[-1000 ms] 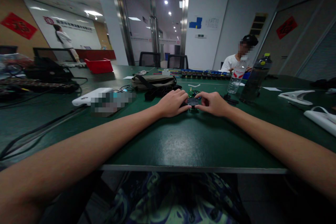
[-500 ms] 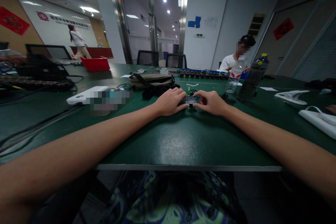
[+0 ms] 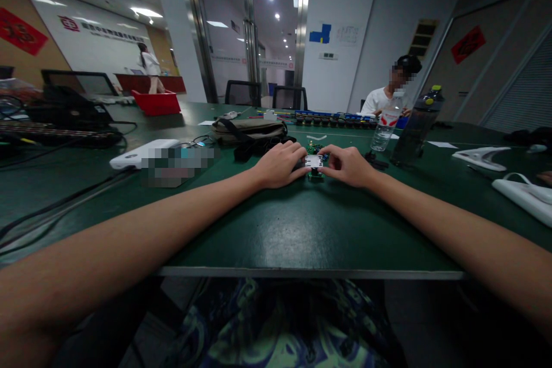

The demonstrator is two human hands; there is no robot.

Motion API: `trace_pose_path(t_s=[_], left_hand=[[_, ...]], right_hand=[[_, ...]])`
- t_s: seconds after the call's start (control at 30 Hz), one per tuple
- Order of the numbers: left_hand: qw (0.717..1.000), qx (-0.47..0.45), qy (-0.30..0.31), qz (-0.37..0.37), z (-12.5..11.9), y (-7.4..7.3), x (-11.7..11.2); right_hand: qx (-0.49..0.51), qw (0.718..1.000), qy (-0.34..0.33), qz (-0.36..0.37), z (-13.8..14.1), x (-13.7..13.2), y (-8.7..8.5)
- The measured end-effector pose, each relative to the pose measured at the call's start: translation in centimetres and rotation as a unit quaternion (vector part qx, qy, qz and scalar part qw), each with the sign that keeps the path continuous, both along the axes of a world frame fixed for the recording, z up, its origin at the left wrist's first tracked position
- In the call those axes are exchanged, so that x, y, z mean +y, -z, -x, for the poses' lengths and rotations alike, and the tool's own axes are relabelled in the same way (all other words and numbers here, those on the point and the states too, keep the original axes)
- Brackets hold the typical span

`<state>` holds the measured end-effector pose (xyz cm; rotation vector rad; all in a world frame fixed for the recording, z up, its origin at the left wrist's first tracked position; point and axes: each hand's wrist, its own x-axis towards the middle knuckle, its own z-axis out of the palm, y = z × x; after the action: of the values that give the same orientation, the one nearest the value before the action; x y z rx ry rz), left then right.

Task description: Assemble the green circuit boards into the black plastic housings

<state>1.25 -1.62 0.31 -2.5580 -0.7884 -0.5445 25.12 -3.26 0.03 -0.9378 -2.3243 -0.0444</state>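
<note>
Between my two hands is a small flat rectangular plate [image 3: 314,161], its top now bright and pale. My left hand [image 3: 281,164] grips its left edge with thumb and fingers. On the opposite edge, my right hand [image 3: 345,165] pinches it between thumb and curled fingers. Under and behind the plate, green circuit boards [image 3: 317,148] with small parts show on the table. The plate's exact kind is too small to make out.
A fabric pouch [image 3: 250,131] with dark straps lies beyond my left hand. A water bottle [image 3: 383,126] and a dark bottle [image 3: 416,129] stand to the right. A white device [image 3: 144,153] lies left. Across the table [image 3: 284,236] sits a person [image 3: 379,100].
The plate's top has turned from dark grey to bright, apparently tilted in the light. Both hands keep nearly the same place. A person in the background has walked to the right.
</note>
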Motion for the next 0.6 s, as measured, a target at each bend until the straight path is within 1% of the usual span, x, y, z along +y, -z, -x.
trace_pose_path(t_s=[0.6], left_hand=[[1.0,0.001,-0.006,0.006,-0.07,-0.12,-0.2]], right_hand=[[0.0,1.0,0.003,-0.008,-0.01,0.01,0.06]])
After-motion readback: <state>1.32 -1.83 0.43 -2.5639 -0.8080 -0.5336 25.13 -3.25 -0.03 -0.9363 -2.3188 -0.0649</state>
